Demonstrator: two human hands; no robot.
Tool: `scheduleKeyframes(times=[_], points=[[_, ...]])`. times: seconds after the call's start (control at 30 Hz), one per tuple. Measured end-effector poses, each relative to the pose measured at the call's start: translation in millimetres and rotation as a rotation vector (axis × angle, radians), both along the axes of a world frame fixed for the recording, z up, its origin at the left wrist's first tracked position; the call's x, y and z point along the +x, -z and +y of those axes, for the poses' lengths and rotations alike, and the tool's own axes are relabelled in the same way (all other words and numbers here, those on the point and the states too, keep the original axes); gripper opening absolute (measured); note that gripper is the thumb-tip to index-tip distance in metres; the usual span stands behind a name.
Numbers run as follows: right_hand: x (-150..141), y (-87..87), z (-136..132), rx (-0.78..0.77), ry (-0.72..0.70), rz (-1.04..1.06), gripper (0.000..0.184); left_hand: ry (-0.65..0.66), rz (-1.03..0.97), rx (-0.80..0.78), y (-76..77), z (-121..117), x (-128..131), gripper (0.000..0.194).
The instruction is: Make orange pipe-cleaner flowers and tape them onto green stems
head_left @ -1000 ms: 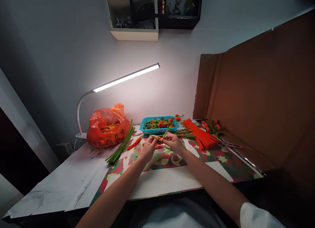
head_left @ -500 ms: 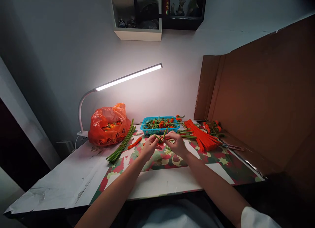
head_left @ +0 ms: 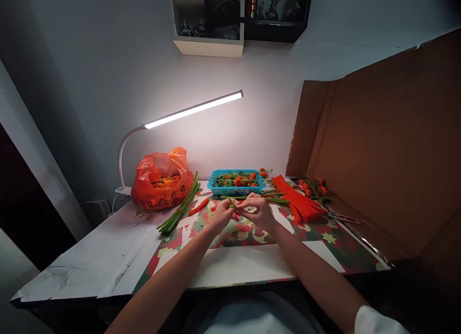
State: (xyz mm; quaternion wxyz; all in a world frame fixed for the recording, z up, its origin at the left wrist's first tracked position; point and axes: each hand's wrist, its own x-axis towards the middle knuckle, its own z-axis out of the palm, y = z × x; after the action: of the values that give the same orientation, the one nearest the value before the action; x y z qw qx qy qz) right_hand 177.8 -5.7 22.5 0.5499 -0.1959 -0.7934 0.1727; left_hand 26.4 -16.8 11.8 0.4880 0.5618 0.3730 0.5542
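Both hands meet over the middle of the table, their fingertips close together. My left hand [head_left: 222,217] is closed, pinching a short green fuzzy stem [head_left: 233,204] that looks like a pipe cleaner. My right hand [head_left: 260,215] is closed on the same stem from the other side; the fingers hide most of it. A pale ring-shaped thing [head_left: 251,209] shows by the right fingers. Left of the hands lie a short orange-red coiled piece [head_left: 199,206] and a tied bundle of green pipe cleaners [head_left: 179,211]. Several green stems [head_left: 273,198] lie behind the right hand, beside a red pipe-cleaner bundle [head_left: 298,199].
A blue basket [head_left: 236,191] with orange-red flowers on green stems stands at the back. To its left are a red plastic bag [head_left: 158,185] and a lit lamp [head_left: 194,109]. Scissors [head_left: 344,218], more flowers [head_left: 313,186] and a tall cardboard sheet [head_left: 382,146] are at right.
The green stem, which stuck up between the fingers in a bent shape, now shows only as a short length. My fingers have drawn closer around it. The view has shifted slightly.
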Motion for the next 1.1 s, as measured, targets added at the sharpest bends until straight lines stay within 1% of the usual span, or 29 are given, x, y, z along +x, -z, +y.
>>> scheduleKeyframes(times=[0.23,0.4,0.6,0.7,0.77,0.9,0.97,1.1], points=[[-5,7.8,-2,0.115,0.116,-0.006,0.007,0.002,-0.065,-0.066,-2.8,-2,0,0.032],[-9,11.0,-3,0.176,0.184,-0.041,0.015,-0.043,-0.088,-0.036,-4.4,-3,0,0.031],[-13,10.0,-6,0.163,0.260,-0.055,0.017,-0.084,-0.112,-0.024,-2.4,0,1,0.031],[-12,9.2,-6,0.127,0.290,-0.038,0.018,-0.052,-0.178,-0.061,-3.2,0,-1,0.029],[-11,8.6,-5,0.115,0.306,-0.028,0.019,-0.016,-0.224,-0.095,-3.3,1,-3,0.033],[-8,8.7,-4,0.123,0.280,-0.058,0.019,-0.046,-0.252,-0.110,-0.6,4,-7,0.038],[-8,9.6,-4,0.103,0.271,-0.056,0.019,-0.064,-0.244,-0.104,1.0,5,-7,0.041],[-9,12.2,-5,0.069,0.281,0.011,0.013,-0.032,-0.270,-0.119,1.4,3,-3,0.042]])
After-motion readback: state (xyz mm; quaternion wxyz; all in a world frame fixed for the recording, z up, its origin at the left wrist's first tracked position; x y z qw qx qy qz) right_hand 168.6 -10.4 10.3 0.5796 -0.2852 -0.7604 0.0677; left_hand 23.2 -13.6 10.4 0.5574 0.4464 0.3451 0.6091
